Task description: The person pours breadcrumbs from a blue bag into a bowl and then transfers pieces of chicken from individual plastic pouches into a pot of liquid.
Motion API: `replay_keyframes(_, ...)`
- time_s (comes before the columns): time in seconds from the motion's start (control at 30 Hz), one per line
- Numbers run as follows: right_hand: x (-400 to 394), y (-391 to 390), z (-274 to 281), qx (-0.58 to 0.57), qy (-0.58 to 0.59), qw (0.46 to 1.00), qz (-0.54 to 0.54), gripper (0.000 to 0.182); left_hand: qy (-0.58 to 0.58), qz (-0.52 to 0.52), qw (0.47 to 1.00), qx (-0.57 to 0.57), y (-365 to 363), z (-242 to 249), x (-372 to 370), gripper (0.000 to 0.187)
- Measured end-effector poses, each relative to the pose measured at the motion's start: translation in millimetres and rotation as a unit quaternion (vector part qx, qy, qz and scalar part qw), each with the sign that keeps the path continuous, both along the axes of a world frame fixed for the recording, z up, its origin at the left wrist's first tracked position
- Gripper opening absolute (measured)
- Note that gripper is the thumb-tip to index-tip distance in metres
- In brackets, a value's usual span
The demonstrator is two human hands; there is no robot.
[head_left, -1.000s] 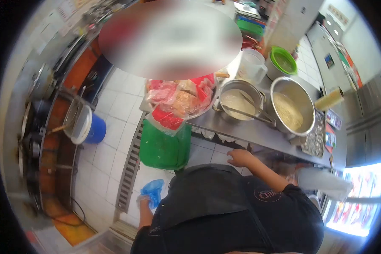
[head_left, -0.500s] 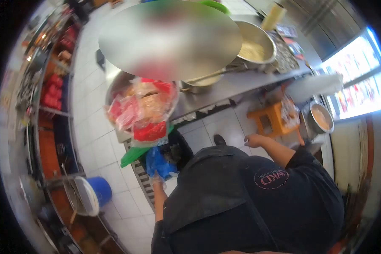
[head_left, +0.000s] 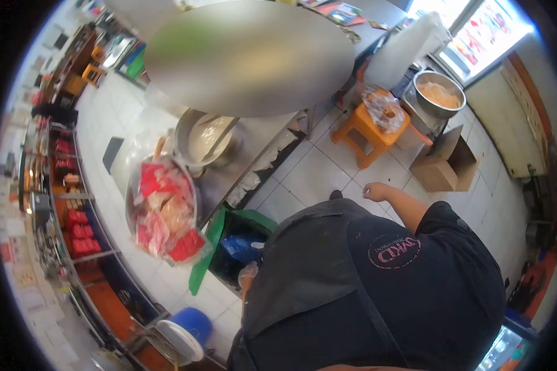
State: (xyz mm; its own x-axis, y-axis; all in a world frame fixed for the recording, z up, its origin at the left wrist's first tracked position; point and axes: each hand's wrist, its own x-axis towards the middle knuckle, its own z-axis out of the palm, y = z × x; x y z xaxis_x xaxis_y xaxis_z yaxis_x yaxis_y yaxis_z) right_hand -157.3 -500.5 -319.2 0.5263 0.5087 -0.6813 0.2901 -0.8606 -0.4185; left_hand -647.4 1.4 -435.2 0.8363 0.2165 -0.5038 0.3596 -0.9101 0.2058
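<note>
My left hand (head_left: pixel 248 272) wears a clear plastic glove and hangs low beside the black bin (head_left: pixel 226 270); its fingers are too blurred and partly covered to read. A crumpled blue plastic bag (head_left: pixel 240 248) lies inside the bin, whose green lid parts (head_left: pixel 205 256) stand apart. To the right of my apron, my right hand (head_left: pixel 375 191) hangs over the floor with its fingers curled in and nothing visible in them. On the table corner above the bin, a large metal bowl (head_left: pixel 130 213) holds red and clear plastic bags (head_left: pixel 165 210) with pale food in them.
A pot of creamy white liquid (head_left: pixel 199 139) with utensils stands on the steel table (head_left: pixel 272 127). Ahead on the right are an orange stool (head_left: pixel 368 133), a cardboard box (head_left: pixel 442 164) and a metal bowl of orange food (head_left: pixel 438 93). A blue bucket (head_left: pixel 192 324) stands at lower left.
The view has shifted, bringing the cardboard box and more of the bin into sight. My left hand, earlier at the blue bag, is now apart from it and nearer my body.
</note>
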Motion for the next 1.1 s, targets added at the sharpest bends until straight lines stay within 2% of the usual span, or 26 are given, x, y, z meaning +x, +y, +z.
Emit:
replay_keyframes(0.13, 16, -66, -14, 0.011, 0.005, 0.994, -0.111, 0.032, 0.009, -0.124, 0.992, -0.011, -9, 10, 83, 0.021)
replay_keyframes(0.27, 24, -153, -44, 0.013, 0.005, 0.971, -0.239, 0.031, 0.098, -0.133, 0.983, 0.084, -58, 83, 233, 0.020)
replay_keyframes(0.3, 19, -173, -48, 0.005, 0.011, 0.963, -0.271, 0.031, 0.135, -0.173, 0.971, 0.096, -63, 93, 273, 0.021)
replay_keyframes(0.33, 11, -197, -65, 0.000, -0.032, 0.962, -0.270, 0.031, 0.169, -0.213, 0.957, 0.106, -67, 101, 311, 0.022)
replay_keyframes(0.37, 2, -224, -84, -0.005, -0.080, 0.960, -0.269, 0.031, 0.142, -0.242, 0.954, 0.105, -67, 85, 341, 0.024)
replay_keyframes(0.43, -31, -253, -98, 0.006, -0.112, 0.921, -0.372, 0.029, 0.029, -0.324, 0.945, 0.047, -49, 25, 400, 0.030)
replay_keyframes(0.47, -48, -264, -108, 0.004, -0.042, 0.885, -0.463, 0.027, 0.009, -0.273, 0.962, -0.020, -47, 3, 427, 0.033)
replay_keyframes(0.5, -60, -260, -85, 0.023, 0.041, 0.855, -0.516, 0.024, 0.064, -0.132, 0.981, -0.129, -66, 8, 456, 0.039)
replay_keyframes(0.53, -87, -269, -105, 0.033, 0.053, 0.836, -0.545, 0.024, 0.093, 0.047, 0.964, -0.246, -86, 15, 486, 0.045)
replay_keyframes(0.57, -102, -253, -74, 0.046, 0.123, 0.768, -0.627, 0.025, 0.094, 0.212, 0.919, -0.319, -108, 25, 517, 0.051)
replay_keyframes(0.6, -122, -249, -70, 0.020, 0.145, 0.767, -0.624, 0.024, 0.115, 0.192, 0.911, -0.345, -137, 67, 554, 0.055)
replay_keyframes(0.63, -154, -248, -82, 0.026, 0.160, 0.764, -0.624, 0.026, 0.141, 0.168, 0.901, -0.375, -161, 85, 586, 0.059)
replay_keyframes(0.67, -180, -252, -91, 0.027, 0.174, 0.757, -0.629, 0.028, 0.169, 0.142, 0.903, -0.368, -174, 68, 612, 0.058)
replay_keyframes(0.73, -188, -224, -35, -0.050, 0.160, 0.833, -0.527, 0.031, 0.221, 0.083, 0.902, -0.361, -195, 9, 661, 0.056)
replay_keyframes(0.77, -193, -217, -25, -0.064, 0.199, 0.823, -0.528, 0.032, 0.213, 0.149, 0.893, -0.366, -209, -33, 675, 0.054)
replay_keyframes(0.8, -197, -208, -13, -0.079, 0.244, 0.812, -0.525, 0.033, 0.217, 0.130, 0.877, -0.408, -210, -72, 693, 0.055)
replay_keyframes(0.87, -183, -191, 16, -0.063, 0.274, 0.764, -0.581, 0.035, 0.220, 0.085, 0.891, -0.387, -221, -121, 739, 0.055)
replay_keyframes(0.9, -178, -181, 24, -0.091, 0.245, 0.742, -0.617, 0.033, 0.219, 0.056, 0.919, -0.324, -231, -127, 761, 0.054)
replay_keyframes(0.93, -166, -172, 35, -0.079, 0.202, 0.746, -0.629, 0.035, 0.218, 0.028, 0.941, -0.259, -240, -130, 782, 0.053)
replay_keyframes(1.0, -212, -173, -7, -0.129, 0.243, 0.681, -0.678, 0.035, 0.196, -0.047, 0.966, -0.161, -236, -173, 821, 0.051)
replay_keyframes(1.07, -111, -135, 42, -0.132, 0.220, 0.761, -0.596, 0.033, 0.183, -0.099, 0.975, -0.079, -234, -214, 851, 0.048)
replay_keyframes(1.1, -48, -117, 59, -0.093, 0.203, 0.759, -0.611, 0.032, 0.179, -0.125, 0.975, -0.033, -232, -234, 864, 0.047)
